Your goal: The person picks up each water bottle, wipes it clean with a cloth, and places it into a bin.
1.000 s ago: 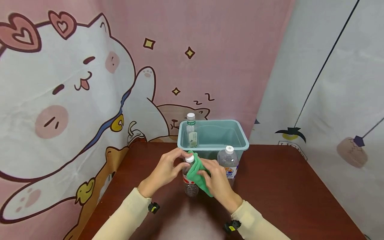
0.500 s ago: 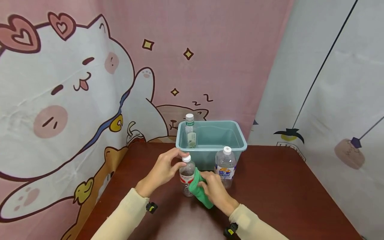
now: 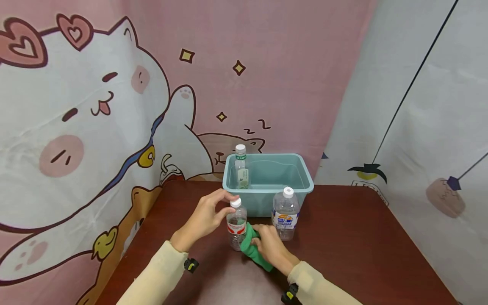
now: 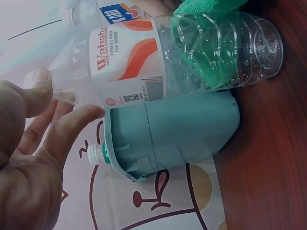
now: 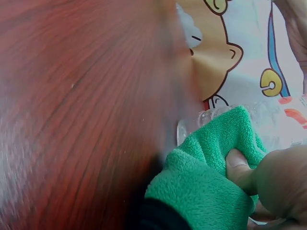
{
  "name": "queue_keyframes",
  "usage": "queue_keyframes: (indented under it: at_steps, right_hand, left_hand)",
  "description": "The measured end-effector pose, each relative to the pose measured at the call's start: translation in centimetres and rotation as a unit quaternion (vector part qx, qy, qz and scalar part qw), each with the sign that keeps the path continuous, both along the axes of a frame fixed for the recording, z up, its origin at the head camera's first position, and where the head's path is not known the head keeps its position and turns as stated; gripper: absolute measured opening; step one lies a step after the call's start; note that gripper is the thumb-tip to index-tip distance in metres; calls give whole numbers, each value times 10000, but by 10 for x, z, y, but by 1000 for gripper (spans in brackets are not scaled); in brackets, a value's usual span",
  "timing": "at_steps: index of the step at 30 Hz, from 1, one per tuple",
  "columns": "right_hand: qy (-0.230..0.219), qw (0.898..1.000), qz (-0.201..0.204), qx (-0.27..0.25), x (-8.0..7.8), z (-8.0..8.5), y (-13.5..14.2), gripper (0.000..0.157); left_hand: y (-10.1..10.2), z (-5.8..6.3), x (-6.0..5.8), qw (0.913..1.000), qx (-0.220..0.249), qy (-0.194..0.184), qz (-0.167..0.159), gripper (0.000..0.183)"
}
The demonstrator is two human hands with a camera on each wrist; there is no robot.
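Btl (image 3: 237, 228) upright, L hand (image 3: 203, 217) pinching cap (image 3: 236, 203), R hand (image 3: 271, 243) gripping grn cloth (image 3: 253, 251)

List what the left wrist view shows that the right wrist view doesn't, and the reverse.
Only the left wrist view: the blue-green bin, the white cap of the bottle inside it, and the blue-labelled bottle.

Only the right wrist view: the yellow bell printed on the backdrop, and a clear look at the thumb of the right hand on the cloth.

Both: the green cloth, the red-and-white-labelled bottle, part of the left hand, and the red-brown table.
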State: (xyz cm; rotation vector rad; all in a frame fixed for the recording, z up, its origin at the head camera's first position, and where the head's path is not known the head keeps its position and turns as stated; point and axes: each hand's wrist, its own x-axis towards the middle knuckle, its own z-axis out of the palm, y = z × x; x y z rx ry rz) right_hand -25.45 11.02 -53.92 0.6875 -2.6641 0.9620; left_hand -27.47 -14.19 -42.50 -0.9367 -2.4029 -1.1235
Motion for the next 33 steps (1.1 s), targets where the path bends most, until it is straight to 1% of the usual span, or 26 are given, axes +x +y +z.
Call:
queue_keyframes:
  at_steps: [7,11,15,20,23,27,30,33]
  right_hand:
    - [-553,9965,-294,-559,8,0,4,44]
    - [-633,9914,-503,-1024,13,7,5,45]
    - [-340,9874,-611,-1420,14,22,5,45]
    - [101,9851,-529,-1632,11,52,1,45]
    - [303,9846,-396,-1678,7,68,-5,43]
    - [542,9837,-232,-1699,4,86,-13,39]
    - [612,9853,-144,-1591,3,94,-18,39]
    - [619,9882,-95,-1397,3,97,-21,40]
  left_hand:
    - [0,-10,8,9996,93,247,-66,38]
    - [1,-12,12,9995,96,286,-64,39]
    - [4,-10,11,9997,80,203,-65,35]
    - [1,-5,5,9997,27,243,-97,35]
    - [-3,-2,2,9992,52,378,-81,38]
    - [-5,1,-1,9991,-6,391,-185,37]
    - [-5,2,-3,9993,-71,321,-189,35]
    - [-7,1,-3,9993,-67,344,-125,33]
